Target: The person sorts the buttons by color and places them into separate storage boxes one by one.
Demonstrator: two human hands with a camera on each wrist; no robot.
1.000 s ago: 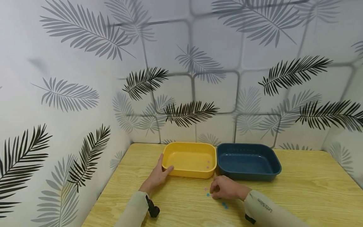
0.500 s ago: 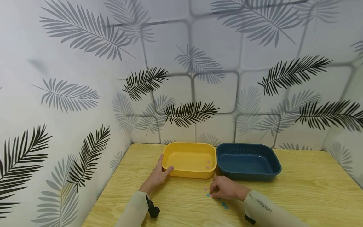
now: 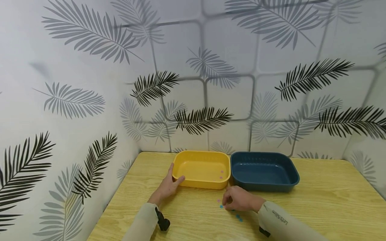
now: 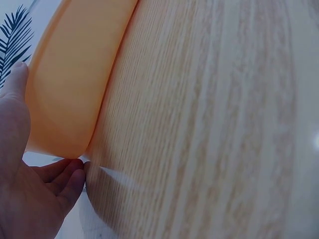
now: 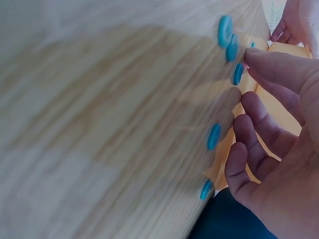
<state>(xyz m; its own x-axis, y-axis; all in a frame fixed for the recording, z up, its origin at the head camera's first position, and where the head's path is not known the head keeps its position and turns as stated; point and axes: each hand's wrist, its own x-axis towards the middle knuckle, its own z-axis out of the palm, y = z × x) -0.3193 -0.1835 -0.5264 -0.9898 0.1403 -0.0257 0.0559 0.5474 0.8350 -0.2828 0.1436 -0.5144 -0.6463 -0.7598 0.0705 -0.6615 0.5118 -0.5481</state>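
Observation:
My left hand (image 3: 167, 187) grips the near-left corner of a yellow plastic basin (image 3: 199, 184), thumb over the front rim and fingers along the side. In the left wrist view, its fingers (image 4: 70, 181) curl at the basin's lower corner. Right of the basin's front, my right hand (image 3: 241, 199) is low at the table, thumb and index finger pinching a small pink button (image 3: 224, 207), mostly hidden by the fingertips. Beside it lie a blue button (image 3: 221, 207) and another pink button (image 3: 218, 201). Several blue buttons (image 5: 225, 31) show around that hand in the right wrist view.
A dark blue basin (image 3: 265, 188) stands against the yellow one's right side. Two pink buttons (image 3: 221, 177) lie inside the yellow basin. The wooden table (image 3: 325, 201) meets a leaf-patterned wall (image 3: 217, 97) behind the basins.

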